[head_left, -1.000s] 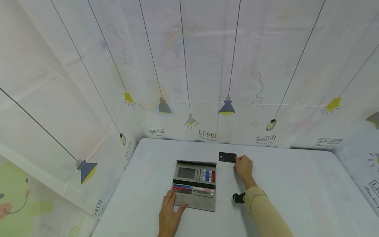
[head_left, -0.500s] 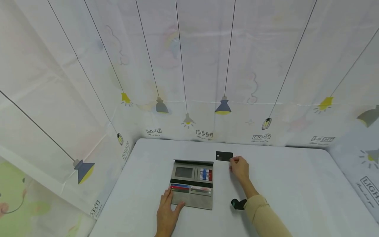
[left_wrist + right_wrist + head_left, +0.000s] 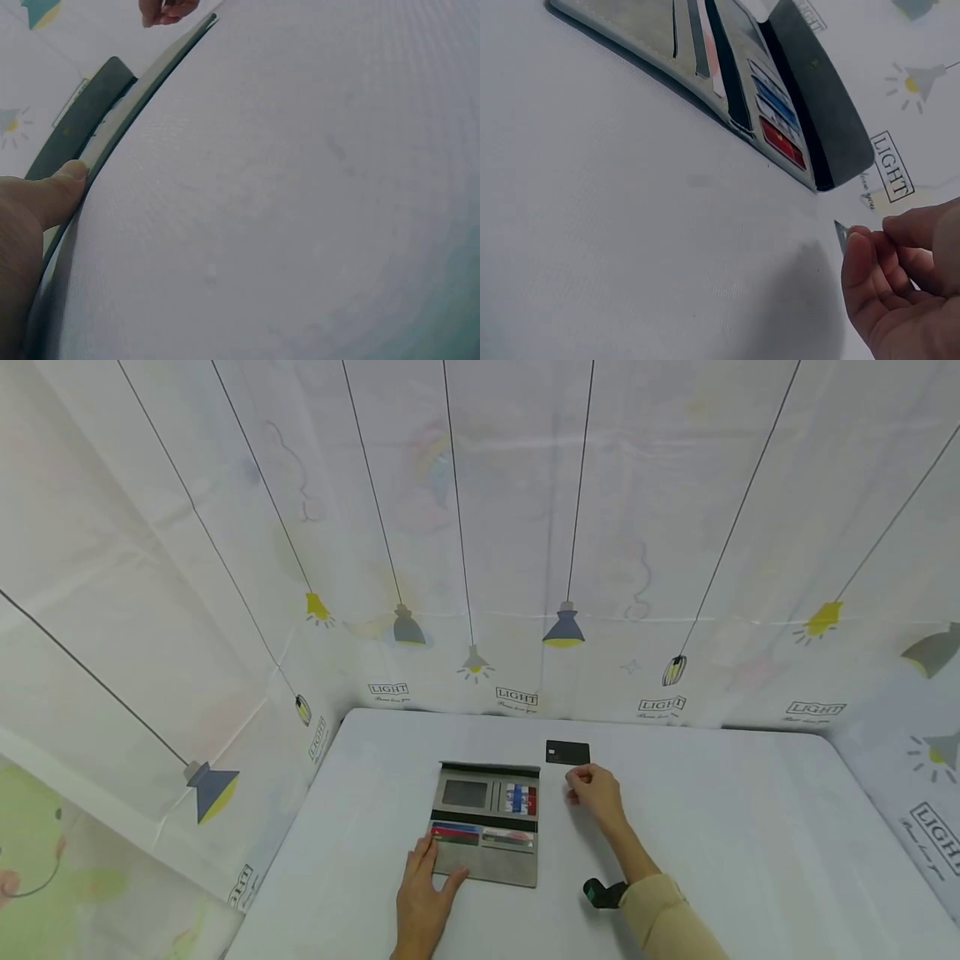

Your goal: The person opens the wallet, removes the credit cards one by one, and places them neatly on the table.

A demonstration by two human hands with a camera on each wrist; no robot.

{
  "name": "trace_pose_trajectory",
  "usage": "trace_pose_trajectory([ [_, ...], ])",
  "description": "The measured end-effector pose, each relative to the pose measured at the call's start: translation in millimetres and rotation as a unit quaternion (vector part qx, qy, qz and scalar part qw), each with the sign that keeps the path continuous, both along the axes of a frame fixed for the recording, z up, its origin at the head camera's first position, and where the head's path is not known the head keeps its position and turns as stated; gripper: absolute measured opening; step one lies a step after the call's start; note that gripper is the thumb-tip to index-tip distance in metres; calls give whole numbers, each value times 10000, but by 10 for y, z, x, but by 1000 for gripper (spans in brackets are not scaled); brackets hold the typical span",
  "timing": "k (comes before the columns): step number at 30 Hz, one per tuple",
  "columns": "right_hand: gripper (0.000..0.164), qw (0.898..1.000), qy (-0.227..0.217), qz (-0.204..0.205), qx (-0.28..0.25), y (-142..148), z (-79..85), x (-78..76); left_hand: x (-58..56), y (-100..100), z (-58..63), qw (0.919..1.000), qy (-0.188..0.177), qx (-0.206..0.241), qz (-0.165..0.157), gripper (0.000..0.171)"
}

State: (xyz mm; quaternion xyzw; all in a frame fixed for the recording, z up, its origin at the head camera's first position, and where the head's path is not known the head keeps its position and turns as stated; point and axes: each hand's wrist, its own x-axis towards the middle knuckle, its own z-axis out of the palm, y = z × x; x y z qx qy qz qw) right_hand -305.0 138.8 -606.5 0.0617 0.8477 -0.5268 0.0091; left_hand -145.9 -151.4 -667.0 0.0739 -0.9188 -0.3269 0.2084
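Observation:
A grey long wallet (image 3: 487,870) lies unfolded on the white table, with several cards in its slots, red and blue among them. My left hand (image 3: 425,893) rests at its lower left corner, fingers along the left edge. In the left wrist view, the thumb (image 3: 71,172) presses on the wallet's near edge. A black card (image 3: 567,752) lies flat beyond the wallet's upper right corner. Just below that card is my right hand (image 3: 597,792), fingers loosely bent and holding nothing. Seen from the right wrist, a small corner of the card (image 3: 841,234) peeks out behind the thumb.
A dark wrist-camera mount (image 3: 602,893) sticks out by the right sleeve (image 3: 660,910). The table's (image 3: 750,843) far edge meets a white curtain (image 3: 495,543) printed with hanging lamps. The wallet's dark flap (image 3: 829,112) stands raised in the right wrist view.
The right hand's fingers have left the black card's lower right corner and moved slightly left and nearer. The card stays on the table. The left hand stays on the wallet. The head view shifted slightly.

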Motion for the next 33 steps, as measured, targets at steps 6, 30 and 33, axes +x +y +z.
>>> trace_pose_trajectory([
  [6, 20, 9992, -118, 376, 103, -97, 42, 101, -4, 0, 13, 10000, 8, -7, -2, 74],
  [30, 10, 9759, -533, 2117, 31, -205, -18, 438, 18, 11, 45, 9994, -245, 249, -26, 75],
  [33, 10, 9692, -532, 2405, -11, -206, -13, 447, 13, 13, 56, 9992, -296, 262, -21, 75],
])
